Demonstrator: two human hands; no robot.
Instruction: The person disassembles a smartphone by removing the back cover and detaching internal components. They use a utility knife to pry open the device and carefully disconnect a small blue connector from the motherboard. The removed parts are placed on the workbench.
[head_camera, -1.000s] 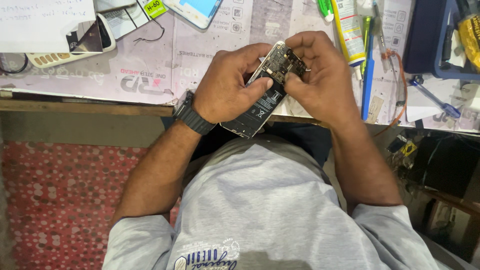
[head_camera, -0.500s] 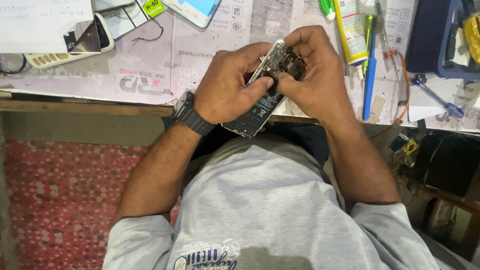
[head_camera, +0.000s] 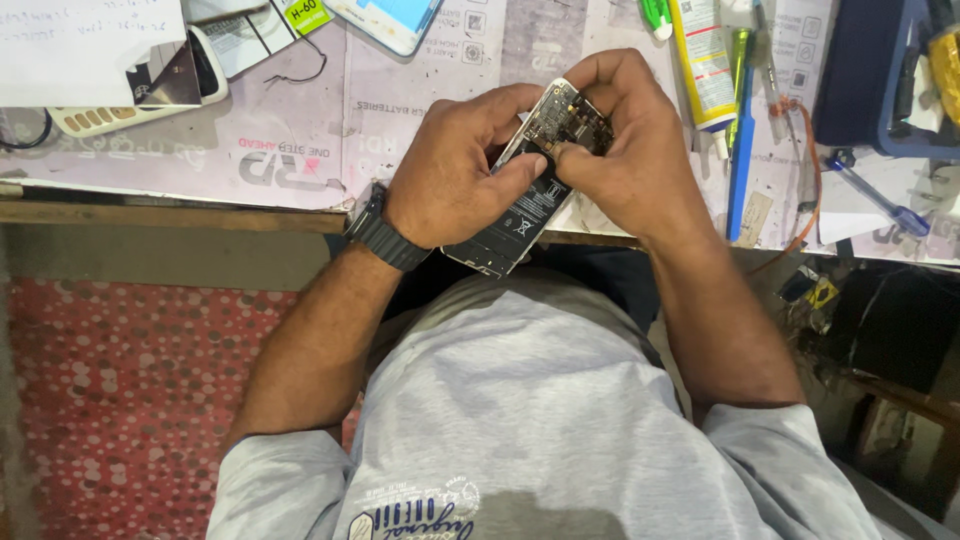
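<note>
Both hands hold an opened mobile phone (head_camera: 520, 215) with its back cover off, above the near edge of the workbench (head_camera: 200, 215). Its black battery and the circuit board at the top end are exposed. My left hand (head_camera: 455, 170), with a black watch on the wrist, grips the phone's left side, thumb lying across the battery. My right hand (head_camera: 630, 150) wraps around the top end, and its thumb and fingertips press on the circuit board.
On the paper-covered bench lie a light-blue phone (head_camera: 385, 20), a cordless handset (head_camera: 120, 100), a tube of glue (head_camera: 700, 65), a blue pen (head_camera: 742, 150), a blue-handled tool (head_camera: 880, 195) and a dark blue box (head_camera: 880, 80). A red dotted floor (head_camera: 130, 380) shows below.
The hands and phone have shifted slightly; the right thumb has moved a little over the circuit board. Both grips are unchanged.
</note>
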